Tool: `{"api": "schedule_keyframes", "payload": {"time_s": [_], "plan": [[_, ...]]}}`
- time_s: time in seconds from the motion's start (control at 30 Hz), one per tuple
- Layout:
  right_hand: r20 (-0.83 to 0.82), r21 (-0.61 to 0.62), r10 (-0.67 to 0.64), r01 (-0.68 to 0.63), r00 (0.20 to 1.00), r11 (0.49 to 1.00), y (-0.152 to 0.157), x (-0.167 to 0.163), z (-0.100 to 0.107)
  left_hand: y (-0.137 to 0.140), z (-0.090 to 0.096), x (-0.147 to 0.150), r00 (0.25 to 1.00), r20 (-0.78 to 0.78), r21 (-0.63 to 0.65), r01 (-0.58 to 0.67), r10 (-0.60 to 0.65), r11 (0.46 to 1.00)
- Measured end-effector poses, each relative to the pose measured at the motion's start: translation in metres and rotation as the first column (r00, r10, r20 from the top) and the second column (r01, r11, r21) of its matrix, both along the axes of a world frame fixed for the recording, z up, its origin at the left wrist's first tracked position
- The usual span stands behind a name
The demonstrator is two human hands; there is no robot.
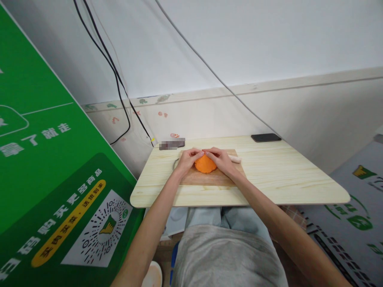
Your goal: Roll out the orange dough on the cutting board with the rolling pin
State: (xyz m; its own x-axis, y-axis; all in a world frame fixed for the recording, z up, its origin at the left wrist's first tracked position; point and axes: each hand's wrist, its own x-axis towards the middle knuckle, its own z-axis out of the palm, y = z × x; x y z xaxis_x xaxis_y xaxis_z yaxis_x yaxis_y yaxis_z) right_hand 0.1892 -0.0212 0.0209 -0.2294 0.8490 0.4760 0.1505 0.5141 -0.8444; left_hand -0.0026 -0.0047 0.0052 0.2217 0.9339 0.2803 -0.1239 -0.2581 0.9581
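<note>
A bright orange, dough-like piece point(205, 164) with a wavy rim is held over a wooden board point(209, 179). My left hand point(191, 156) pinches its far left edge between thumb and fingers. On the far right edge, my right hand point(218, 156) pinches it too, the fingertips of both hands almost meeting. Behind my right hand a pale wooden rod or handle point(235, 159) sticks out, the rest of it hidden. A thin metal ring point(175, 163) shows partly beside my left wrist.
The board lies on a light wood table point(287, 179). A black phone point(266, 137) rests at the back right, and a blurred-out dark item point(172, 144) at the back left. A green printed panel point(60, 159) stands close on the left. Cables point(116, 75) hang along the wall.
</note>
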Motion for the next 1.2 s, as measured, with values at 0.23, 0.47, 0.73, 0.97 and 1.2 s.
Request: {"api": "schedule_keyframes", "payload": {"time_s": [0.23, 0.47, 0.73, 0.97, 1.2], "plan": [[-0.046, -0.039, -0.004, 0.002, 0.999, 0.999, 0.0016, -0.0022, -0.004, -0.0021, 0.0028, 0.0009, 0.999, -0.015, 0.035, -0.029, 0.029, 0.999], [-0.08, -0.021, -0.082, 0.081, 0.993, 0.997, 0.0045, -0.0028, -0.0046, 0.0016, -0.0013, 0.0039, 0.994, -0.007, 0.048, -0.109, 0.109, 0.993], [-0.058, 0.007, -0.101, 0.102, 0.993, 0.995, 0.0043, -0.0013, -0.006, 0.0039, -0.0048, 0.0036, 0.988, 0.062, -0.003, -0.139, 0.139, 0.99], [-0.062, -0.008, -0.107, 0.107, 0.992, 0.994, 0.0068, 0.0003, -0.0087, 0.003, -0.0035, 0.0022, 0.992, 0.017, 0.034, -0.122, 0.121, 0.992], [-0.07, -0.023, -0.092, 0.091, 0.993, 0.996, 0.0042, -0.0023, -0.0058, 0.0037, -0.0027, 0.0046, 0.99, 0.005, 0.064, -0.137, 0.137, 0.988]]}}
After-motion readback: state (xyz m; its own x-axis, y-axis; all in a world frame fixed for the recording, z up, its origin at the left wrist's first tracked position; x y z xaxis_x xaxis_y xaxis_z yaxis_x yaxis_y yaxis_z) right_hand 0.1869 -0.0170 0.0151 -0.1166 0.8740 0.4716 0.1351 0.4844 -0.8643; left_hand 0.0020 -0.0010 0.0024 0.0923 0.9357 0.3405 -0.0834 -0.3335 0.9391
